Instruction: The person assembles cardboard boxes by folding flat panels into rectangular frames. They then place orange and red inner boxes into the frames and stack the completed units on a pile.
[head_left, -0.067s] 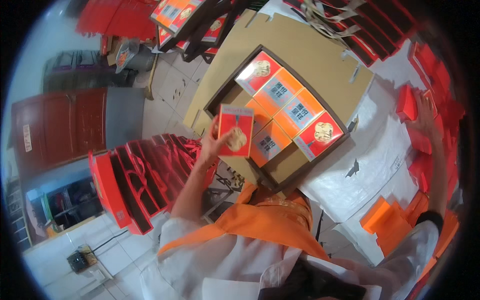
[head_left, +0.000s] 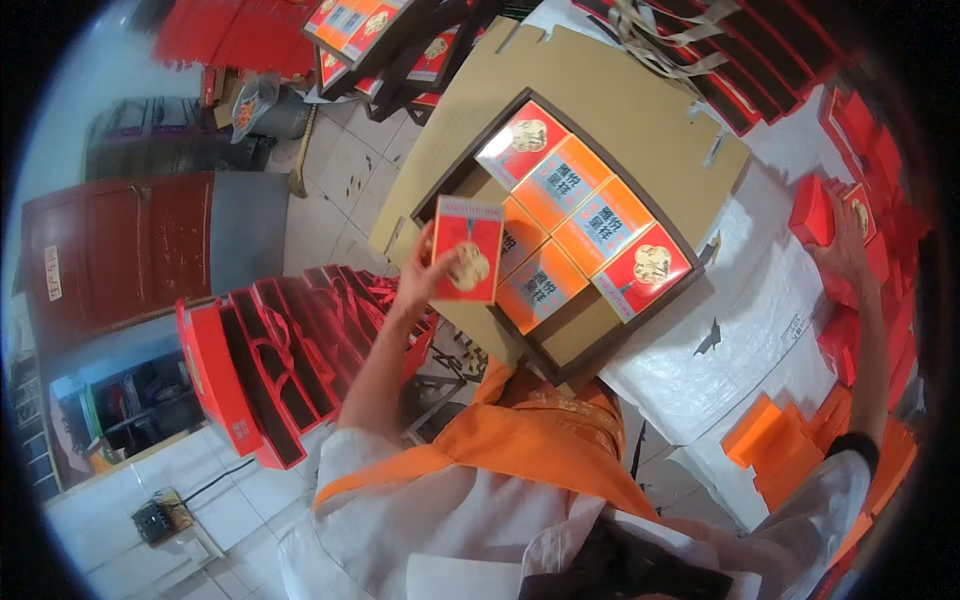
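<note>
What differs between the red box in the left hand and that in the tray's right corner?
The left hand grips the held red box; the corner red box lies in the tray. The held box appears nearly straight in view, the corner box diagonal. Both are red, gold-patterned.

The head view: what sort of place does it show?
Probably a packing workshop: a dark-rimmed tray partly filled with red and orange boxes, a row of red gift bags, and more red boxes at the right.

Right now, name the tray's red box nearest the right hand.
The red box at the right-hand corner of the tray; the other red one sits in the far corner, farther from the right hand.
</note>
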